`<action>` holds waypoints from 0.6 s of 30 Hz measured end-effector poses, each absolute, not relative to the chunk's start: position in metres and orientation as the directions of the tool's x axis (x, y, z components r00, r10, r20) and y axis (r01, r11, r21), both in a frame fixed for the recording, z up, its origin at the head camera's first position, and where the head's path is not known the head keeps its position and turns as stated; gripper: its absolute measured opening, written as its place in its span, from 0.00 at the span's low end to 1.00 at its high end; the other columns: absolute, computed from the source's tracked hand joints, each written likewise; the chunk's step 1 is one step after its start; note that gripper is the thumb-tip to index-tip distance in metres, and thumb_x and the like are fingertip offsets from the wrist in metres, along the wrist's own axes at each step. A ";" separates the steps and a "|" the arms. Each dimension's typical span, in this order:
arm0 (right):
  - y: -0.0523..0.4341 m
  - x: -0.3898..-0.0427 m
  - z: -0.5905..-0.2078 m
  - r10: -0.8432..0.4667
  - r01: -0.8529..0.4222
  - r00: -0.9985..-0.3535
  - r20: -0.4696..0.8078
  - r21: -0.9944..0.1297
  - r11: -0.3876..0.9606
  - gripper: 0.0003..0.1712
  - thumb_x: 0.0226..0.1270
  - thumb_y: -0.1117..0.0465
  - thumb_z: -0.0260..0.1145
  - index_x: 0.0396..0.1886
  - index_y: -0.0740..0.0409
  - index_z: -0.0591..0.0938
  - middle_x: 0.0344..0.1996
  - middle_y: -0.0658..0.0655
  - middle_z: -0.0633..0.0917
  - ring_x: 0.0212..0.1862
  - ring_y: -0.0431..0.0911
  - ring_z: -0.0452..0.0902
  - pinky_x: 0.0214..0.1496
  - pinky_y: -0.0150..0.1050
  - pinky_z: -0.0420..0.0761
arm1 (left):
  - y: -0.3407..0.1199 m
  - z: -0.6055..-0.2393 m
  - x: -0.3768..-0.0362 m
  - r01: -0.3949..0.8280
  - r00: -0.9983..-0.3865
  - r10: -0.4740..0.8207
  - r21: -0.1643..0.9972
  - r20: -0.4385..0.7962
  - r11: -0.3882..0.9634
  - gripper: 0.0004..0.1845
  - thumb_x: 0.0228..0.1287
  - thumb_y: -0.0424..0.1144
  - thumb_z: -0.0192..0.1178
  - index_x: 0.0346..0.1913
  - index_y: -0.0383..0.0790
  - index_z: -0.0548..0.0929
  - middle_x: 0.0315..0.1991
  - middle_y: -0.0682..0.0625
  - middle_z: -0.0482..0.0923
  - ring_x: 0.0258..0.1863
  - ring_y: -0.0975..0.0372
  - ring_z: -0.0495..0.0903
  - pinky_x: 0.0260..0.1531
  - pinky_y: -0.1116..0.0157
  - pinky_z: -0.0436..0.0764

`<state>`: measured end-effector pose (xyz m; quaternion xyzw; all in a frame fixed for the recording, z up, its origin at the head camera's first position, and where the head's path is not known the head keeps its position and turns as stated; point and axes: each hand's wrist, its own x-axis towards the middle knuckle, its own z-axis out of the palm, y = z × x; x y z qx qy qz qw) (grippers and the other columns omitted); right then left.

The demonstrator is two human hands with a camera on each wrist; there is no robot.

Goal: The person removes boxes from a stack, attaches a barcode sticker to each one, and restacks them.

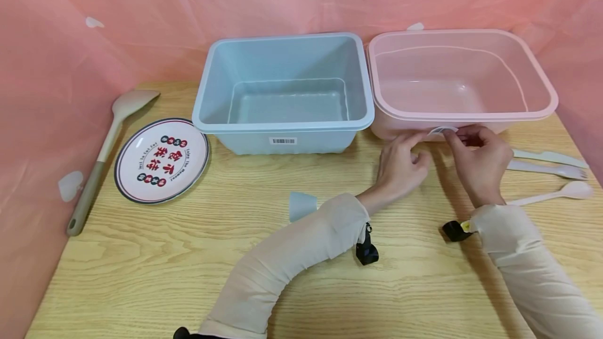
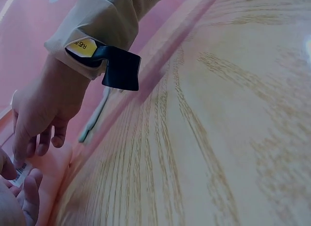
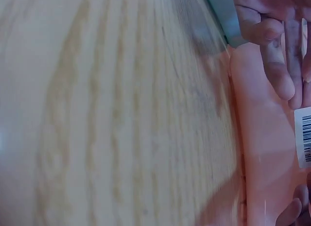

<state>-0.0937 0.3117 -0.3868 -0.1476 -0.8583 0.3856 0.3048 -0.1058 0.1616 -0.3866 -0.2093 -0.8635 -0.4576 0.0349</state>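
Note:
Both hands work at the front wall of the pink tub [image 1: 542, 106]. A white barcode sticker [image 1: 442, 130] on that wall curls away from it. My right hand [image 1: 478, 164] pinches the sticker's right end with thumb and forefinger. At the sticker's left end is my left hand [image 1: 400, 166], fingers curled, thumb and fingertips about the end. In the left wrist view the sticker [image 2: 20, 175] sits between my left hand's fingers [image 2: 26, 199] and the right hand's fingertips [image 2: 22, 150]. The right wrist view has the barcode sticker [image 3: 303, 136] on the pink tub wall [image 3: 265, 148], under the left hand's fingers [image 3: 284, 65].
An empty blue tub [image 1: 221, 119] stands left of the pink one. A printed plate [image 1: 127, 182] and a long spoon [image 1: 101, 156] lie at the left. A knife [image 1: 551, 158], a fork [image 1: 546, 169] and a pink spoon [image 1: 565, 192] lie at the right. A small blue cup [image 1: 301, 205] lies by my left sleeve.

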 end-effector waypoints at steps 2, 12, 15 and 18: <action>0.312 -0.093 -0.386 0.496 0.046 -0.777 0.388 -0.751 0.659 0.17 0.58 0.52 0.71 0.32 0.64 0.86 0.19 0.20 0.72 0.23 0.20 0.68 0.28 0.15 0.67 | 0.162 -0.388 -0.106 0.395 -0.910 0.322 0.775 0.259 0.494 0.23 0.59 0.34 0.57 0.60 0.47 0.80 0.54 0.53 0.81 0.32 0.73 0.76 0.45 0.83 0.69; 0.314 -0.082 -0.386 0.402 0.055 -0.867 0.294 -0.746 0.663 0.16 0.60 0.54 0.70 0.38 0.64 0.86 0.23 0.22 0.75 0.26 0.21 0.72 0.29 0.13 0.70 | 0.159 -0.385 -0.106 0.343 -0.929 0.299 0.806 0.216 0.483 0.21 0.57 0.34 0.58 0.56 0.47 0.83 0.48 0.55 0.83 0.35 0.70 0.76 0.46 0.81 0.71; 0.312 -0.081 -0.384 0.348 -0.012 -0.885 0.310 -0.761 0.648 0.12 0.62 0.60 0.68 0.39 0.66 0.85 0.27 0.27 0.77 0.28 0.23 0.73 0.31 0.13 0.72 | 0.160 -0.381 -0.109 0.344 -0.916 0.353 0.824 0.189 0.450 0.23 0.57 0.33 0.58 0.57 0.49 0.81 0.48 0.56 0.82 0.23 0.73 0.72 0.36 0.82 0.70; 0.309 -0.082 -0.383 0.309 -0.064 -0.892 0.330 -0.769 0.636 0.10 0.63 0.62 0.65 0.39 0.66 0.84 0.31 0.33 0.79 0.30 0.25 0.74 0.32 0.14 0.72 | 0.164 -0.377 -0.112 0.336 -0.903 0.401 0.837 0.155 0.431 0.23 0.58 0.32 0.58 0.58 0.51 0.80 0.46 0.57 0.83 0.19 0.75 0.70 0.30 0.82 0.68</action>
